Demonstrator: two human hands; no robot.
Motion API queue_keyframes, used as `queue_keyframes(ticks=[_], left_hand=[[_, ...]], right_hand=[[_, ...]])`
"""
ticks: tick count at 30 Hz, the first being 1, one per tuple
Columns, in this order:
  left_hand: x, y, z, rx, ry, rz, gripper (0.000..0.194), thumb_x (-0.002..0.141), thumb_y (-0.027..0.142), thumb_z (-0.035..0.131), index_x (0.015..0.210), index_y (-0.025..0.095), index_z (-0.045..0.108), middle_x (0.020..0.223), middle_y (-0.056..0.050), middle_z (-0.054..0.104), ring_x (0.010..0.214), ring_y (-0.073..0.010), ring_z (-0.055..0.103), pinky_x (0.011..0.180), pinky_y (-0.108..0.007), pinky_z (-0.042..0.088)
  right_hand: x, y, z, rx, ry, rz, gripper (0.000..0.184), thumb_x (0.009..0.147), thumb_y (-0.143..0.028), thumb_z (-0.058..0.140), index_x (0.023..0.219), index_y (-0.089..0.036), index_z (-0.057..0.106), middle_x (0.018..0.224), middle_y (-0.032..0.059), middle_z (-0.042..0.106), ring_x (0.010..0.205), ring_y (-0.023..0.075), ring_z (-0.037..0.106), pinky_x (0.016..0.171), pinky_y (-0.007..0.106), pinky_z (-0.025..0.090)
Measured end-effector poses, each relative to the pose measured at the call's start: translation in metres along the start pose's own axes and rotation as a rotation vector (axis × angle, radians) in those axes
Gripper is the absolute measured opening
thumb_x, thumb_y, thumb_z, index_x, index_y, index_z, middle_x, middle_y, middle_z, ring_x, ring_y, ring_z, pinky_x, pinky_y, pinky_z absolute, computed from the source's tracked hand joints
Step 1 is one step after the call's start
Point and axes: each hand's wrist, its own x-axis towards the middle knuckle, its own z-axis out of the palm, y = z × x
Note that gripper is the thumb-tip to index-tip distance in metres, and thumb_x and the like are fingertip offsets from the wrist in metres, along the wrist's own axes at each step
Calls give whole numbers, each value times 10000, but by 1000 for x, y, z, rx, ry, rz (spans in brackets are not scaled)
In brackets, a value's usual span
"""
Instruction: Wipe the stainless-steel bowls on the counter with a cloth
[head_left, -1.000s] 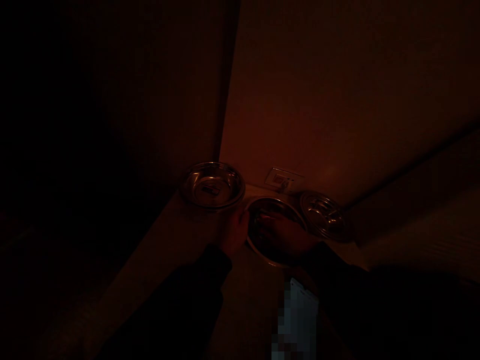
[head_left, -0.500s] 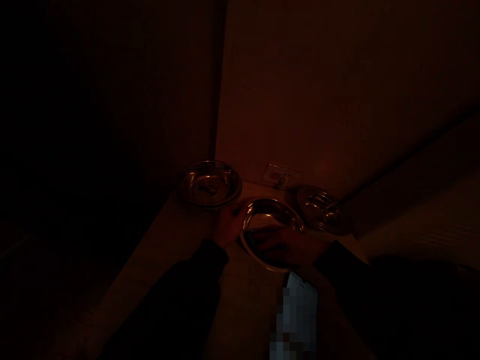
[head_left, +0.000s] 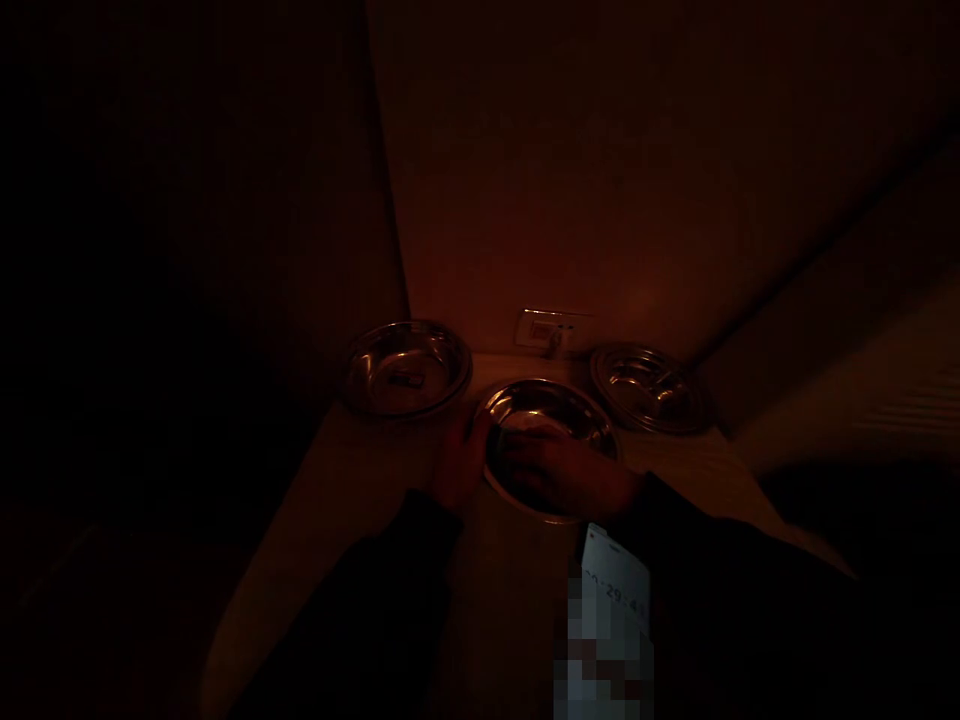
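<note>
The scene is very dark. A steel bowl [head_left: 551, 410] sits in the middle of a narrow counter [head_left: 360, 480]. My left hand [head_left: 459, 460] grips the bowl's left rim. My right hand [head_left: 570, 475] lies inside the bowl with its fingers reaching across the bottom; whether it holds anything is lost in the gloom. Both arms wear dark sleeves.
A second steel bowl [head_left: 405, 368] stands at the back left and a third steel dish [head_left: 649, 388] at the back right. A wall socket [head_left: 544, 328] sits on the wall behind them. A white tag [head_left: 615, 590] hangs at the bottom. A dark wall closes the left side.
My view has shifted, so the bowls sit slightly lower left in frame. My right hand has slid a little within the middle bowl; my left hand stays on its rim.
</note>
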Motion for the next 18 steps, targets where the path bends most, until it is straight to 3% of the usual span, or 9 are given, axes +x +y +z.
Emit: queue_keyframes(ticks=[5,11,15,18], left_hand=[[1,2,2,-9,27,-13,342,877,344,432,1093,162,624,1120,-72,668,1031,-199,601,910,-310,434],[0,5,5,-29,27,-71,359,879,368,433,1120,179,620,1150,-76,663,1033,-209,608,882,-307,460],[13,6,10,-63,57,-109,315,862,303,451,1051,157,656,1114,-71,685,1001,-196,625,857,-287,472],[24,4,13,-96,6,-107,323,849,315,469,1052,151,659,1107,-67,690,977,-188,635,853,-283,473]], right_hand=[[6,5,1,-32,43,81,201,889,-186,524,1009,-146,680,1118,108,648,1100,232,525,978,373,390],[12,14,-5,-42,25,117,202,888,-198,526,990,-147,692,1064,102,668,1021,211,560,907,309,420],[12,20,-10,-42,28,140,211,886,-199,520,997,-158,695,1050,99,673,1004,217,570,872,301,429],[10,27,-12,-38,36,161,223,897,-213,501,1006,-175,691,1062,99,668,1002,210,580,867,293,428]])
